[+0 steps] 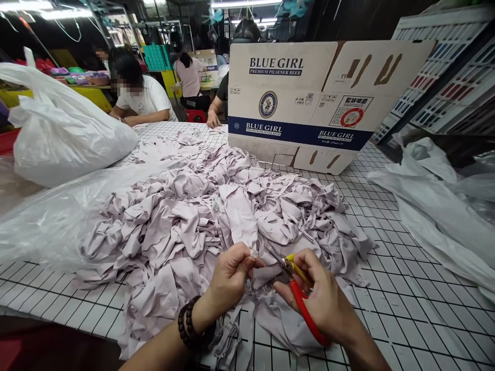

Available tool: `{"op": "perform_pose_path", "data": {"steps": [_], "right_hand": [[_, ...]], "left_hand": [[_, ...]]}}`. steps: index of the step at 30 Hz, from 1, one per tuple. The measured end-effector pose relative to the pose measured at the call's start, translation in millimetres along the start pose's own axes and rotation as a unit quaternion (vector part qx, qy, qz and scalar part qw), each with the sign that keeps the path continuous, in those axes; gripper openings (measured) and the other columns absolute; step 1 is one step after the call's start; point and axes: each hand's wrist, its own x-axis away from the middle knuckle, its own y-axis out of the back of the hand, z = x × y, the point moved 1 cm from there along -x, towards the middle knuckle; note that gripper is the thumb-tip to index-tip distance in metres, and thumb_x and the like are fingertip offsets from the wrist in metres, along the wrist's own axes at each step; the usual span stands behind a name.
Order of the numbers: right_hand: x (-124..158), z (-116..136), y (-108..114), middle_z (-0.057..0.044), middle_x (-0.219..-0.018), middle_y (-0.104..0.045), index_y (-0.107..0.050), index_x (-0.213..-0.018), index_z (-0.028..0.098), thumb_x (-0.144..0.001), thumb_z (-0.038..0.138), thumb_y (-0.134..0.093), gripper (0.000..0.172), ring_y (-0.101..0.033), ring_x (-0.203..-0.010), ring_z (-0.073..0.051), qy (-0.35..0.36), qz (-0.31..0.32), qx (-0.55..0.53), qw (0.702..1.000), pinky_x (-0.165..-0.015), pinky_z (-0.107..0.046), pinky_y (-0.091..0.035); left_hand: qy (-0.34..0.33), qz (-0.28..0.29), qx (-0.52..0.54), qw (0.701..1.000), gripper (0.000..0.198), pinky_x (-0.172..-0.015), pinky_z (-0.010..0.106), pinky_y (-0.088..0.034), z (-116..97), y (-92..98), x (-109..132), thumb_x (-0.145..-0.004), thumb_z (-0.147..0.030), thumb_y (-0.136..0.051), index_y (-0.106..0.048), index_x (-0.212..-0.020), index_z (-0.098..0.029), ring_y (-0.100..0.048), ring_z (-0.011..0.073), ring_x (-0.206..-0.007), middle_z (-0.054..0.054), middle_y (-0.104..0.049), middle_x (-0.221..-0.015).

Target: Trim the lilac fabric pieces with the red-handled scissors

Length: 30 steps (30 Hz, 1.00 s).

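A large heap of pale pinkish-grey fabric pieces [185,221] lies loose and crumpled over the grid-patterned table [386,247]. My left hand [232,275], with dark beads round the wrist, pinches one fabric piece [242,216] near its lower end. My right hand [319,293] holds scissors [305,312] with one red and one yellow handle. Their blades point up and left, toward the cloth by my left fingertips. Whether the blade tips touch the cloth cannot be made out.
A flattened Blue Girl beer carton [286,103] stands upright behind the heap. White plastic bags lie left [65,129] and right [436,201]. One person [149,98] leans on the table's far left; another's hand [213,118] shows beside the carton. Crates [444,67] stand back right.
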Motion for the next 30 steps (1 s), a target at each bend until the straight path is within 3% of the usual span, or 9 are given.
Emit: {"op": "perform_pose_path", "data": {"steps": [4,10,21,30], "right_hand": [[6,5,7,0.001,-0.079,-0.065,-0.046,-0.086,0.027,-0.064,0.045,-0.075,0.041,-0.063,-0.074,-0.022,0.006,0.034,0.145,0.989,-0.064,-0.032,-0.048],[2,8,0,-0.003,-0.087,-0.067,-0.041,-0.091,0.028,-0.070,0.053,-0.069,0.044,-0.066,-0.084,-0.026,0.009,0.072,0.204,0.976,-0.070,-0.036,-0.049],[0,15,0,0.000,-0.076,-0.065,-0.041,-0.088,0.027,-0.075,0.050,-0.065,0.036,-0.065,-0.072,-0.023,0.065,0.061,0.240,0.967,-0.062,-0.032,-0.047],[0,18,0,0.006,-0.068,-0.058,-0.032,-0.082,0.028,-0.076,0.050,-0.065,0.040,-0.057,-0.058,-0.016,0.062,0.080,0.234,0.967,-0.054,-0.027,-0.044]], "left_hand": [[-0.019,0.016,-0.034,0.999,0.035,-0.058,0.025,-0.037,-6,0.0,-1,-0.094,-0.034,-0.049,-0.058,-0.063,-0.019,-0.048,0.0136,-0.058,0.000,-0.049,-0.060],[-0.022,0.040,-0.037,0.998,0.033,-0.060,0.025,-0.038,-9,1.1,0,-0.093,-0.031,-0.048,-0.058,-0.065,-0.019,-0.048,0.0138,-0.060,0.000,-0.050,-0.061],[-0.010,0.052,0.032,0.998,0.033,-0.060,0.022,-0.041,-6,2.1,1,-0.094,-0.031,-0.050,-0.062,-0.067,-0.016,-0.050,0.0119,-0.061,0.001,-0.056,-0.067],[-0.006,0.061,0.051,0.997,0.036,-0.063,0.021,-0.041,-1,3.0,2,-0.095,-0.035,-0.050,-0.064,-0.069,-0.015,-0.052,0.0114,-0.063,0.001,-0.056,-0.068]]}}
